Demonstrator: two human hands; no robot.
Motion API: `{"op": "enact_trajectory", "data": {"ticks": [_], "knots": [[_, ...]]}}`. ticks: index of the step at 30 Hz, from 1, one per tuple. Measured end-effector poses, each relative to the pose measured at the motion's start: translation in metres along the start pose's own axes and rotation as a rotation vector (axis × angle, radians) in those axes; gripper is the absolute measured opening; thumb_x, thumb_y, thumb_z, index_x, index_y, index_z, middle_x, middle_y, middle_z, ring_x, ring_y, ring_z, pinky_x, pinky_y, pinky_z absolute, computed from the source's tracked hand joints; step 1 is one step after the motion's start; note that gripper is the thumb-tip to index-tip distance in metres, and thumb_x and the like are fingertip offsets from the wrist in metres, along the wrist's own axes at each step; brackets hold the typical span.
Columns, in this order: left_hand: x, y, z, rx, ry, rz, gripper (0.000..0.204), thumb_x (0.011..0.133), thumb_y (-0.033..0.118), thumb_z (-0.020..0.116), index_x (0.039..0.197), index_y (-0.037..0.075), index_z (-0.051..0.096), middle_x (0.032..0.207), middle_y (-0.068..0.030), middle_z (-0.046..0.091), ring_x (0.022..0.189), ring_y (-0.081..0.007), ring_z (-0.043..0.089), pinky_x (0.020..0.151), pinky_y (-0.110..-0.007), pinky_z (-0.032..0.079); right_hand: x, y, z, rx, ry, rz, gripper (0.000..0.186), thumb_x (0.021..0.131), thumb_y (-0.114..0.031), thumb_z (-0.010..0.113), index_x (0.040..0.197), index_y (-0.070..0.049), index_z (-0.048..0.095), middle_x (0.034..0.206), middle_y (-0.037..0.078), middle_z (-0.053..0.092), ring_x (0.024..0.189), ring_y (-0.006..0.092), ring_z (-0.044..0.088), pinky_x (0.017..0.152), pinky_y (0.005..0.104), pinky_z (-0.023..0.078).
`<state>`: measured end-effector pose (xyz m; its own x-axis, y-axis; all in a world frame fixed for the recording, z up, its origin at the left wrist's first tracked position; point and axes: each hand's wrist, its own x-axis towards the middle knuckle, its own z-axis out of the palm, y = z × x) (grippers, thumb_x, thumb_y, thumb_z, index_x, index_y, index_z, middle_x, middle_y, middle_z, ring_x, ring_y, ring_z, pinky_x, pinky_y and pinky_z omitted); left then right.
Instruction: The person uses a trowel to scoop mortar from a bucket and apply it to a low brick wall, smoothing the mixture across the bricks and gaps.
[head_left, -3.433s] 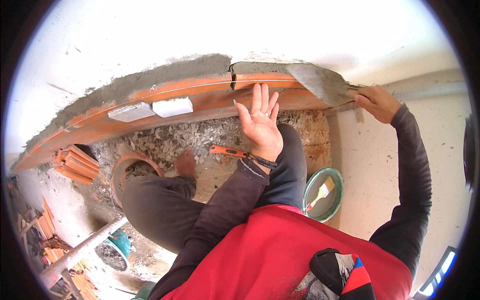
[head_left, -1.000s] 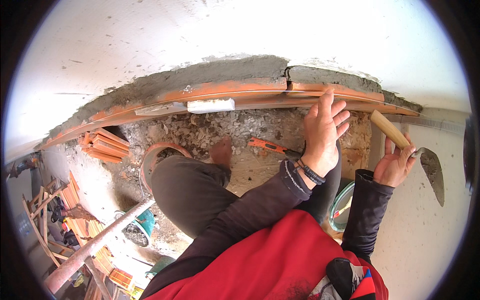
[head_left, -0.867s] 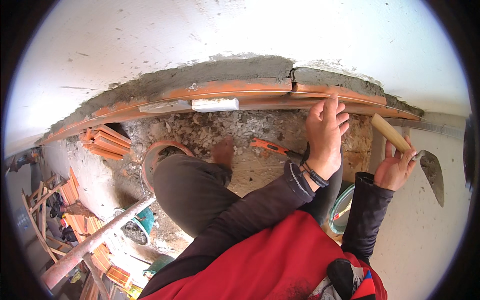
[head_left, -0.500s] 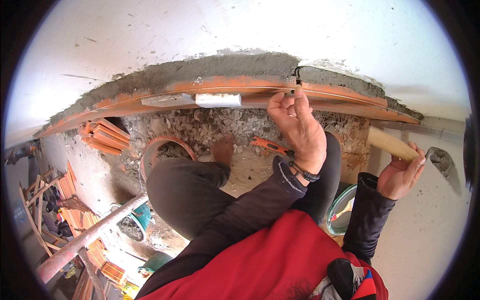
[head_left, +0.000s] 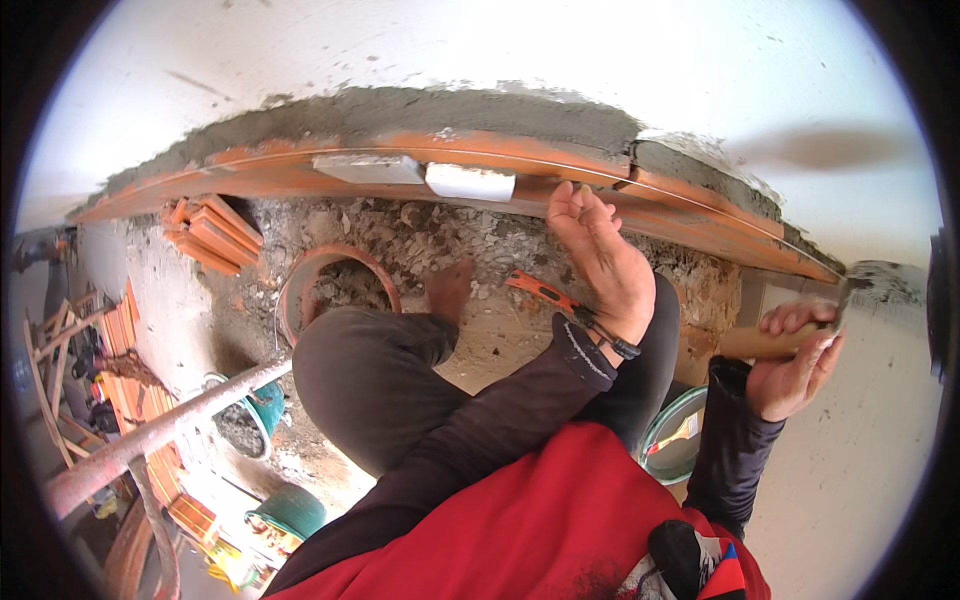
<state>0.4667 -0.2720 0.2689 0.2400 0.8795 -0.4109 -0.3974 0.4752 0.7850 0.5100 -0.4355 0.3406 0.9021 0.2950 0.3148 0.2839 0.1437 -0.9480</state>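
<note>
My left hand (head_left: 610, 270) is raised at the front of a curved-looking row of orange bricks (head_left: 500, 150). Its fingers are bent together just below a taut white string (head_left: 420, 153); anything between them is too small to make out. A joint between two bricks lies just right of the fingertips. In my right hand (head_left: 795, 370) is a trowel (head_left: 770, 343), gripped near the base of its wooden handle. The trowel's blade, seen nearly edge-on and smeared with mortar, is close to the right wall. Grey mortar (head_left: 480, 110) covers the top of the bricks.
Two white blocks (head_left: 470, 183) sit against the brick face. Below are an orange tool (head_left: 545, 290), a round clay-coloured ring (head_left: 290, 290) and stacked bricks (head_left: 212, 235). A green bucket (head_left: 650, 440) with a paintbrush stands beside my right arm; a pole (head_left: 170, 430) crosses at left.
My right hand has turned the trowel, so its handle now points left and its blade is higher by the wall. My left fingers have drawn down from the brick joint; the view has shifted.
</note>
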Motion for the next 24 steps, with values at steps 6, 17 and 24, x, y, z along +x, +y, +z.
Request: {"op": "enact_trajectory", "data": {"ticks": [6, 17, 24], "knots": [[-0.003, -0.019, -0.004, -0.009, -0.035, 0.089, 0.058, 0.102, 0.048, 0.035, 0.143, 0.008, 0.03, 0.137, -0.012, 0.039, 0.113, -0.0216, 0.044, 0.099, -0.04, 0.035, 0.005, -0.031, -0.01, -0.667, -0.328, 0.11, 0.018, 0.096, -0.017, 0.056, 0.105, -0.001, 0.054, 0.087, 0.005, 0.051, 0.077, 0.0138, 0.049, 0.069, 0.0288, 0.041], [-0.008, -0.022, -0.003, 0.056, -0.122, 0.105, 0.061, 0.103, 0.044, 0.029, 0.15, 0.007, 0.019, 0.147, -0.0176, 0.028, 0.128, -0.0289, 0.04, 0.105, -0.043, 0.033, 0.065, -0.079, 0.04, -1.447, -0.681, -0.309, 0.028, 0.083, -0.002, 0.067, 0.109, 0.003, 0.059, 0.086, 0.018, 0.061, 0.067, 0.0346, 0.061, 0.062, 0.0392, 0.048], [-0.006, -0.005, 0.001, 0.049, -0.102, 0.134, 0.059, 0.104, 0.04, 0.03, 0.149, 0.004, 0.021, 0.142, -0.0185, 0.029, 0.123, -0.0291, 0.039, 0.104, -0.043, 0.032, 0.074, -0.081, 0.043, -1.559, -0.7, -0.392, 0.026, 0.083, -0.004, 0.068, 0.106, 0.003, 0.06, 0.082, 0.018, 0.062, 0.067, 0.0338, 0.063, 0.061, 0.0389, 0.048]]}}
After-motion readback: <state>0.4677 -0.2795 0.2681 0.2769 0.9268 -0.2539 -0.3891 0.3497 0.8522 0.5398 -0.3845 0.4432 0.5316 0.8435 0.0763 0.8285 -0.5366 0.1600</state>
